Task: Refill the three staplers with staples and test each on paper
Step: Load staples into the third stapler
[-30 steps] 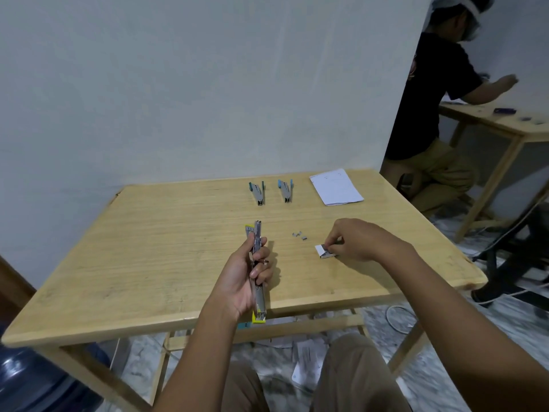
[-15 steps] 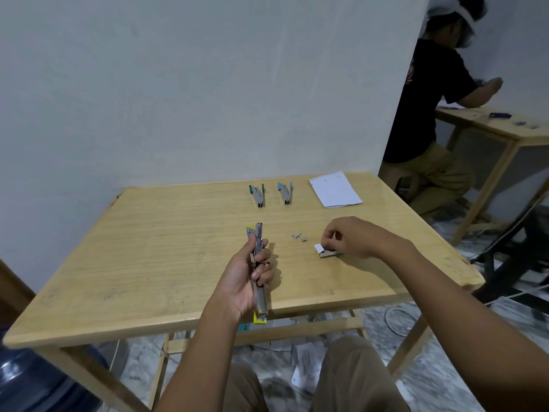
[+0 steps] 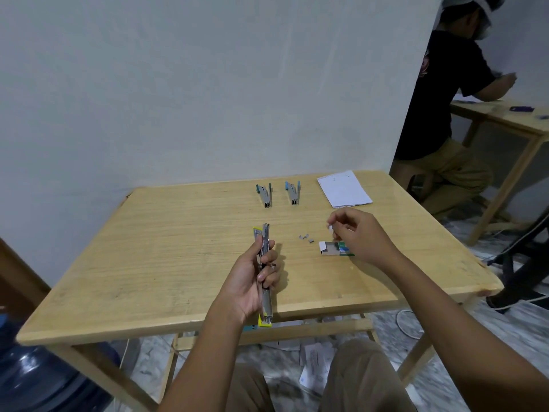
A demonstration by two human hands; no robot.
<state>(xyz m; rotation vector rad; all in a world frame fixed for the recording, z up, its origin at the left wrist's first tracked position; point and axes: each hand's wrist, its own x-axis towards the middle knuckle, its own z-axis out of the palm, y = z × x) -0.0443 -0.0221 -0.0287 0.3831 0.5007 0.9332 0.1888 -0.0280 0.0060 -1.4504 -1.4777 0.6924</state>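
Note:
My left hand (image 3: pixel 255 278) grips a yellow stapler (image 3: pixel 265 242), swung open lengthwise over the table's near edge. My right hand (image 3: pixel 359 236) is raised just above the table and pinches a small strip of staples (image 3: pixel 330 226) between thumb and fingers. Below that hand lies an open staple box (image 3: pixel 331 248) with a green label. Two loose staple pieces (image 3: pixel 307 238) lie between the box and the stapler. Two more staplers, a green one (image 3: pixel 265 194) and a blue one (image 3: pixel 293 193), lie side by side at the far edge, with white paper (image 3: pixel 344 188) to their right.
The wooden table (image 3: pixel 148 263) stands against a white wall. A blue water jug (image 3: pixel 38 379) sits on the floor at the left. Papers lie on the floor under the table. Another person (image 3: pixel 445 99) sits at a second table (image 3: pixel 505 117) to the right.
My right hand has lifted from the staple box with a strip of staples pinched in its fingers, uncovering the box. My left hand holds the stapler as before.

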